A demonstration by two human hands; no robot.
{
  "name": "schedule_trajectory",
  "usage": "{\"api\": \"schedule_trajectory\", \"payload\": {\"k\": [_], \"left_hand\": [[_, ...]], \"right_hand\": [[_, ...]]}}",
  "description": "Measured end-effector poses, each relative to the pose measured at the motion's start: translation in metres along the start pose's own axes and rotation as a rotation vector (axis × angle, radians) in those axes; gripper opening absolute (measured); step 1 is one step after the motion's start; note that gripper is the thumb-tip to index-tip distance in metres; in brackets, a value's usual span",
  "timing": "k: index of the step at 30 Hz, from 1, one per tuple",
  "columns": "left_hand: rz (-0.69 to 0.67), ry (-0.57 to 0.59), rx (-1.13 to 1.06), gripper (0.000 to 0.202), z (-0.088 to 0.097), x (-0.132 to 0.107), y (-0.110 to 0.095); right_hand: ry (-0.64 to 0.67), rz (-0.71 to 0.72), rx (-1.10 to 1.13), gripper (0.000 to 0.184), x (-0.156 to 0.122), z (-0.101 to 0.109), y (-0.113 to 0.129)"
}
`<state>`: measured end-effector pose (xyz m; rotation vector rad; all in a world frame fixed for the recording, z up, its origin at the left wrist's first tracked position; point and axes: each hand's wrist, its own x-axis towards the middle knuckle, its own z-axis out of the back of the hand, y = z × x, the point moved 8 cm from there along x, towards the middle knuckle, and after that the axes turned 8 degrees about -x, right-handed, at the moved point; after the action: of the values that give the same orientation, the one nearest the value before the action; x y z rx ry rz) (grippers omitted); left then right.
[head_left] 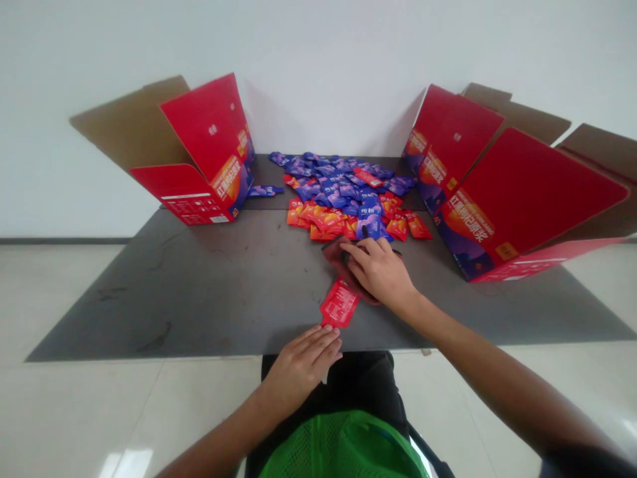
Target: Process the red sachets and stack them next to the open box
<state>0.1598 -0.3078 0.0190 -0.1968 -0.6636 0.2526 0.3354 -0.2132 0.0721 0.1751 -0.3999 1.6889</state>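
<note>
A red pouch (339, 305) with white print lies near the table's front edge, its narrow end toward me. My left hand (307, 364) has its fingers pressed together over that narrow end, with a small pale bit showing below the hand. My right hand (382, 271) is closed on a brownish-red cloth (365, 290), bunched at the far end of the pouch and covering part of it. Small dark parts stick out around the right fingers; I cannot make out what they belong to. Just beyond is a pile of purple pouches (336, 189) and orange-red pouches (326, 219).
An open red carton (209, 139) stands at the left of the grey table (219, 285). Two more open cartons stand at the right, a nearer one (527, 199) and a farther one (448, 133). A white wall (323, 73) rises behind the table.
</note>
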Motion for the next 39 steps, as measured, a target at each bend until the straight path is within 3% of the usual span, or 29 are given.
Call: {"api": "schedule_trajectory", "payload": {"k": [3,5,7,12,16,18,21,23,25,28,30,33,39], "left_hand": [[-0.006,0.013,0.019,0.022,0.001,0.001,-0.001],[0.002,0.03,0.022,0.024,0.001,0.001,-0.001],[0.008,0.042,0.018,0.024,0.002,0.002,-0.001],[-0.001,0.042,0.015,0.022,0.003,0.003,-0.001],[-0.005,0.038,0.015,0.021,0.002,0.003,-0.001],[-0.012,0.043,0.012,0.021,0.003,0.002,0.0],[-0.032,0.068,-0.011,0.023,0.004,-0.002,-0.001],[-0.041,0.079,-0.025,0.025,0.005,-0.004,-0.001],[-0.041,0.076,-0.032,0.026,0.007,-0.005,-0.001],[-0.023,0.075,-0.04,0.028,0.008,-0.004,0.0],[-0.013,0.075,-0.047,0.029,0.009,-0.003,0.0],[-0.013,0.062,-0.053,0.026,0.012,-0.001,-0.001],[-0.015,0.053,-0.068,0.023,0.011,-0.002,0.002]], "right_hand": [[-0.02,0.135,0.115,0.038,-0.021,0.013,0.045],[0.019,0.254,0.193,0.036,-0.036,0.007,0.073],[0.05,0.262,0.226,0.036,-0.043,-0.005,0.079],[0.049,0.13,0.13,0.036,-0.024,-0.032,0.038],[0.067,0.062,0.018,0.036,-0.006,-0.04,0.001],[0.078,0.049,-0.034,0.036,-0.001,-0.036,-0.012],[0.018,0.001,-0.063,0.037,-0.001,-0.011,-0.019],[-0.045,-0.015,-0.021,0.038,-0.007,0.009,-0.007],[-0.056,0.041,0.058,0.038,-0.018,0.02,0.02],[0.012,0.21,0.17,0.038,-0.038,0.015,0.072],[0.056,0.251,0.207,0.037,-0.046,0.003,0.089],[0.072,0.156,0.18,0.036,-0.042,-0.016,0.076],[0.086,-0.005,0.021,0.037,-0.017,-0.035,0.008]]}}
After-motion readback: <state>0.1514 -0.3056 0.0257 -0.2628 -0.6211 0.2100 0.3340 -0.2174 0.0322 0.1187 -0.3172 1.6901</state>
